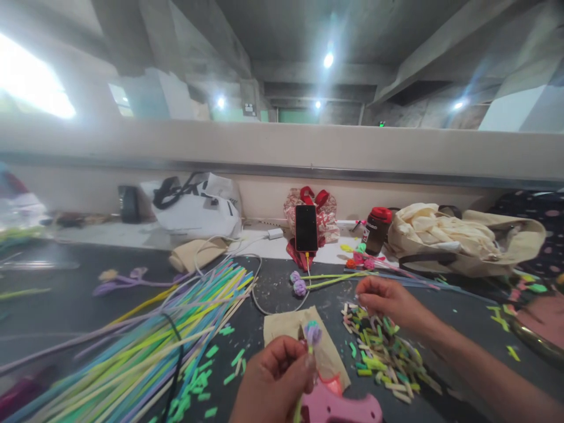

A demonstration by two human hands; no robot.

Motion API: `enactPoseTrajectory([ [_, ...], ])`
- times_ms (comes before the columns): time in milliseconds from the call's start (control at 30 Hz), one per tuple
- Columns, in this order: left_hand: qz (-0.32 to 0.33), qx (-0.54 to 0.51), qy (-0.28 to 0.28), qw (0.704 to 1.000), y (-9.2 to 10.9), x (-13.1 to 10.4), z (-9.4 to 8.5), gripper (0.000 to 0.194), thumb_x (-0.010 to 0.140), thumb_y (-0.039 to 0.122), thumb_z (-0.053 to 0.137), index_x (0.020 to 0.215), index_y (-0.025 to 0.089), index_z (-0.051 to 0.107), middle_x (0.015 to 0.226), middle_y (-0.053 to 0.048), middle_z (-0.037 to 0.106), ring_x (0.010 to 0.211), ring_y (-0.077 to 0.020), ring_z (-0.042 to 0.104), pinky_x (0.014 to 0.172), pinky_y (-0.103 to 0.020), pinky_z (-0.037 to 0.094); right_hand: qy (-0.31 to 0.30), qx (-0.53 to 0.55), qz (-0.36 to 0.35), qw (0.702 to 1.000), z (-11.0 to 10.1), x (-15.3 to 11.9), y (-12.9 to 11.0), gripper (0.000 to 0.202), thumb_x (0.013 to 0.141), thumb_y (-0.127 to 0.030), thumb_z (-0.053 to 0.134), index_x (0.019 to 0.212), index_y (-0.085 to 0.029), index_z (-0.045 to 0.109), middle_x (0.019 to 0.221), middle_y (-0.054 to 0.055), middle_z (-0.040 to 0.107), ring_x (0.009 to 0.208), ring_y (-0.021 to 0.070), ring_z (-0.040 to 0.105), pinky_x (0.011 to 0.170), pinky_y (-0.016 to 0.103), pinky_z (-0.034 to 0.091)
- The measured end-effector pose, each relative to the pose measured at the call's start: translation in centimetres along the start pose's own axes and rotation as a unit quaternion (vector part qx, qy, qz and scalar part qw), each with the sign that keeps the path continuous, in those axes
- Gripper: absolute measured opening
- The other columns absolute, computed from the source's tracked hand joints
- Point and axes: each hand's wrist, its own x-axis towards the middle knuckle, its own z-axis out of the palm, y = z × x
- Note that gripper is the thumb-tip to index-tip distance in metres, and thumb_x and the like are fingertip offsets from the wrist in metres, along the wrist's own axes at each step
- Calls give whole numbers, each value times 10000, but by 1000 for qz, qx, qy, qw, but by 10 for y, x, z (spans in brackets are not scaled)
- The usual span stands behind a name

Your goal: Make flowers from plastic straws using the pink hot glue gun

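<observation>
Purple and teal petals top the small flower (312, 332), bloom end far, its stem pinched in your left hand (277, 379) beside the pink tool (341, 405). Your right hand (390, 298) lies farther and right, by the cut pieces (388, 358); its grip, I can't tell.

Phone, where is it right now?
In the head view, the phone stands upright near the middle, in front of the red-and-white patterned bag and left of the red-lidded bottle.
</observation>
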Motion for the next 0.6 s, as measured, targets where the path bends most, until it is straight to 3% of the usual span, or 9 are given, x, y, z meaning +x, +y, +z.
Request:
enactPoseTrajectory([
  [200, -30, -44, -18, 998, 1, 5, -2, 315, 541, 396, 738, 581, 162, 530, 427, 53, 546, 276, -1, 313, 300, -114, 200, -29, 146, 27, 988, 20, -19, -23, 189, 753, -315, 583, 851, -157, 614, 626, -17, 598, 555, 108, 541, 538, 221, 420],
  [367, -40, -98, -37, 994, -2, 8, -5, 314, 554, 377, 745, 620, 152, 536, 460, 34, 578, 274, 0, 344, 291, -113, 221, -78, 292, 55, 952, 48, -32, -49, 174, 696, -291, 689, 818, -183, 627, 612, -41, 608, 524, 89, 543, 511, 193, 417],
  [467, -30, -131, -43, 990, -5, 9, -6, 329, 534, 370, 762, 654, 149, 550, 466, 25, 584, 277, -16, 357, 263, -131, 184, -96, 293, 49, 950, 60, -34, -55, 196, 699, -339, 688, 800, -186, 618, 595, -37, 615, 482, 85, 528, 482, 191, 416],
  [600, -29, -137, -43, 989, -6, 10, -6, 361, 503, 400, 774, 636, 146, 555, 476, 12, 594, 290, -28, 389, 265, -135, 187, -92, 227, 30, 969, 66, -34, -60, 183, 711, -362, 659, 714, -183, 627, 538, -37, 597, 448, 82, 501, 434, 177, 392],
])
